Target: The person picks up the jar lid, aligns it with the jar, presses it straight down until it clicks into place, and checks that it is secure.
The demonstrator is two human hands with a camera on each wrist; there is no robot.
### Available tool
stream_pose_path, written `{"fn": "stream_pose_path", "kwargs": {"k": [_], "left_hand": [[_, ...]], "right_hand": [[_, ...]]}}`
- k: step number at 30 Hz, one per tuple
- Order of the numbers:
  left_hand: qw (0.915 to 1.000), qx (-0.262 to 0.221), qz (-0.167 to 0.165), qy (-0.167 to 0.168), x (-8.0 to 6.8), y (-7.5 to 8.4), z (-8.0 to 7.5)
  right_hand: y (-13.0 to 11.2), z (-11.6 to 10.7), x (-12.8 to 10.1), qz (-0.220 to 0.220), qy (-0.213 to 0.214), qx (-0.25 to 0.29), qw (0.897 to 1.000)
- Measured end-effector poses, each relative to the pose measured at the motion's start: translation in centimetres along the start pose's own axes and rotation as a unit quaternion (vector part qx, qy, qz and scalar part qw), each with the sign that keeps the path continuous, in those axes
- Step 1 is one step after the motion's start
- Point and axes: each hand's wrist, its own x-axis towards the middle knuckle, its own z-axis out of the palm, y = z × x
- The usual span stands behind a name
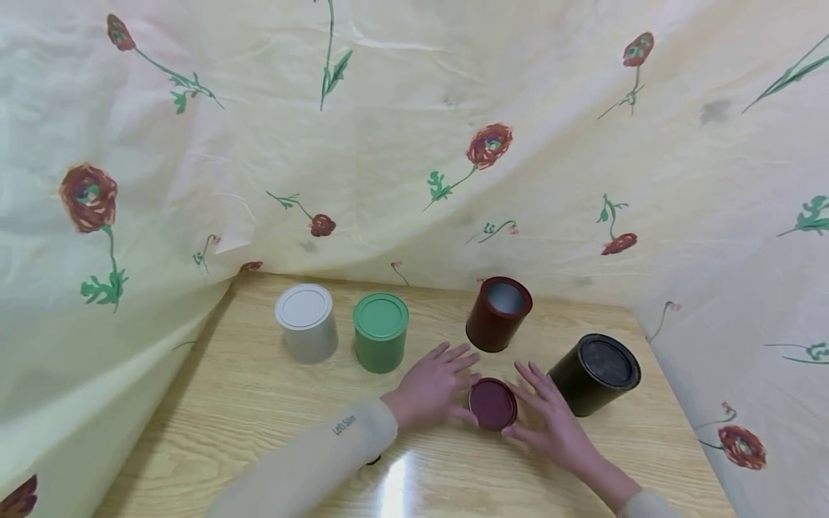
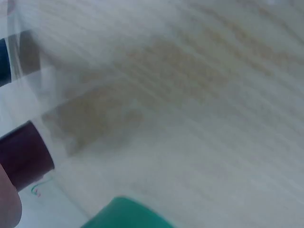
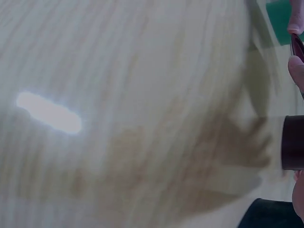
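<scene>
A round dark red lid (image 1: 493, 405) is held between both hands in the head view, its flat face toward the camera. My left hand (image 1: 435, 390) grips its left edge, the thumb low and the other fingers spread above. On the right edge my right hand (image 1: 552, 419) has its thumb low and a finger higher up. In the right wrist view the lid (image 3: 298, 46) appears nearly edge-on, with digits touching it. Just behind stands the dark red canister (image 1: 487, 324), uncovered, its grey inside showing. The left wrist view catches this canister (image 2: 26, 154) and a fingertip.
A white canister (image 1: 309, 338) and a green canister (image 1: 381, 349) stand lidded at the left. Close beside my right hand is a black lidded canister (image 1: 586, 378). Flowered cloth (image 1: 388, 144) hangs behind and around the wooden table (image 1: 259, 410).
</scene>
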Motion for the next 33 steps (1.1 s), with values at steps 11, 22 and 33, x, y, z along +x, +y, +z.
{"fn": "stream_pose_path", "kwargs": {"k": [11, 22, 33], "left_hand": [[0.9989, 0.042, 0.002, 0.021, 1.1, -1.9, -2.5], [0.9985, 0.049, -0.017, 0.018, 2.6, -3.8, -6.1], [0.9961, 0.075, -0.030, 0.036, 4.0, -5.3, -8.9]], "right_hand": [[0.0, -1.3, 3.0, -0.012, 0.007, -0.011, 1.000], [-0.2, -3.5, 6.8, -0.030, 0.013, -0.023, 0.999], [0.6, -5.3, 10.0, -0.038, 0.002, -0.044, 0.998]]}}
